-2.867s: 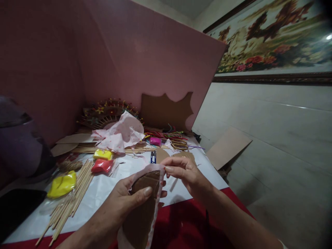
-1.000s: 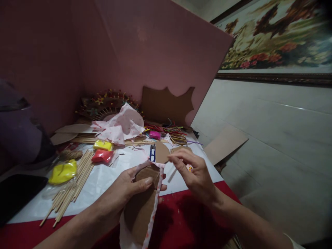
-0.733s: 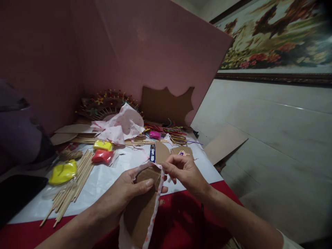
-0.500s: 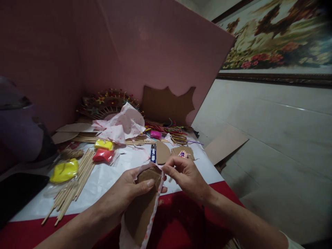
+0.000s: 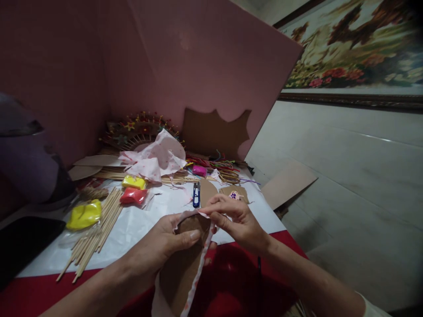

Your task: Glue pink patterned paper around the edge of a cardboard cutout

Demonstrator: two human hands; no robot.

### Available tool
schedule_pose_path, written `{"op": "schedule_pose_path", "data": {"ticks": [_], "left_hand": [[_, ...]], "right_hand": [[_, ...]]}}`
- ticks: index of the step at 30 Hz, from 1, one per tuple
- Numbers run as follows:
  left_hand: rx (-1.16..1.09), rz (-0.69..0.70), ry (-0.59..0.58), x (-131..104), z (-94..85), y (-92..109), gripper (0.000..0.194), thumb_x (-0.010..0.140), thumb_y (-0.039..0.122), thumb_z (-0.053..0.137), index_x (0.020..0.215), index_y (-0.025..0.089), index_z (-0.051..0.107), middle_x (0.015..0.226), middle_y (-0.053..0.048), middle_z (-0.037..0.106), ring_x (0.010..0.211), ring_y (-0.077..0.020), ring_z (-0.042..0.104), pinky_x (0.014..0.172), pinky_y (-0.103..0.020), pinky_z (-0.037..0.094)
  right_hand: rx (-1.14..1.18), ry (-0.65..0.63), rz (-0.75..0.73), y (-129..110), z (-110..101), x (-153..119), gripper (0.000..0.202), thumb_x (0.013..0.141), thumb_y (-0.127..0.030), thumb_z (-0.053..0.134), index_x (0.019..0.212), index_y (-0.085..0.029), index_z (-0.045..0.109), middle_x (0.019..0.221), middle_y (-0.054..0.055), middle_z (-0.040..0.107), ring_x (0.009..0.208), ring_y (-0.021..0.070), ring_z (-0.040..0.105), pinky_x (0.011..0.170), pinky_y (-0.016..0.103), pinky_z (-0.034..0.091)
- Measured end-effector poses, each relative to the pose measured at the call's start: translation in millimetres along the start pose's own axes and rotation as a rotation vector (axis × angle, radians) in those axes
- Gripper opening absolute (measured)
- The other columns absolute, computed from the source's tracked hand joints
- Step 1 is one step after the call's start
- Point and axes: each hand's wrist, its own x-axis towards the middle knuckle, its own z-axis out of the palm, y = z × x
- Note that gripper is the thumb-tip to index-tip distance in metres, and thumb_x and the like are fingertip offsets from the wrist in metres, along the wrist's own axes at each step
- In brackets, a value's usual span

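Observation:
A long, rounded piece of brown cardboard [image 5: 180, 275] is tilted toward me near the table's front edge. Pale pink patterned fabric [image 5: 198, 281] wraps its rim and folds over onto the brown face. My left hand [image 5: 176, 235] grips the cardboard by its left side, thumb flat on the face and fingers behind, some tips showing past the right edge. At the top right of the rim, my right hand [image 5: 233, 218] pinches the fabric's folded edge between thumb and fingers. Blue thread snips [image 5: 196, 196] lie just beyond, beside a rounded cardboard piece [image 5: 208, 191].
Left of my hands are wooden sticks [image 5: 95, 237], a yellow clay packet [image 5: 84, 215] and a red one [image 5: 134, 196]. Crumpled pink fabric [image 5: 155, 160] lies at the back, before a pin-studded arch [image 5: 142, 125]. A dark flat object [image 5: 29, 246] sits at far left.
My right hand has shifted its pinch slightly up and left along the fabric edge, toward the top of the cardboard. My left hand keeps its hold.

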Motion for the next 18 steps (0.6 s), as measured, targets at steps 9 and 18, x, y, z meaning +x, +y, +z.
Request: {"op": "schedule_pose_path", "data": {"ticks": [9, 18], "left_hand": [[-0.032, -0.093, -0.017, -1, -3.7, -2, 0.025, 0.071, 0.027, 0.072, 0.093, 0.016, 0.067, 0.078, -0.008, 0.072, 0.066, -0.0198, 0.067, 0.065, -0.029, 0.049], [-0.057, -0.091, 0.019, 2, -3.9, 1, 0.030, 0.070, 0.026, 0.073, 0.097, 0.016, 0.067, 0.077, -0.008, 0.073, 0.064, -0.0208, 0.068, 0.067, -0.032, 0.052]], "right_hand": [[-0.925, -0.286, -0.818, 1, -24, 11, 0.046, 0.092, -0.042, 0.045, 0.113, -0.003, 0.057, 0.086, 0.013, 0.066, 0.082, 0.0223, 0.059, 0.068, 0.037, 0.050], [-0.860, -0.066, -0.694, 5, -23, 1, 0.058, 0.093, -0.054, 0.030, 0.116, -0.009, 0.058, 0.101, 0.017, 0.066, 0.095, 0.0270, 0.058, 0.073, 0.044, 0.050]]}}
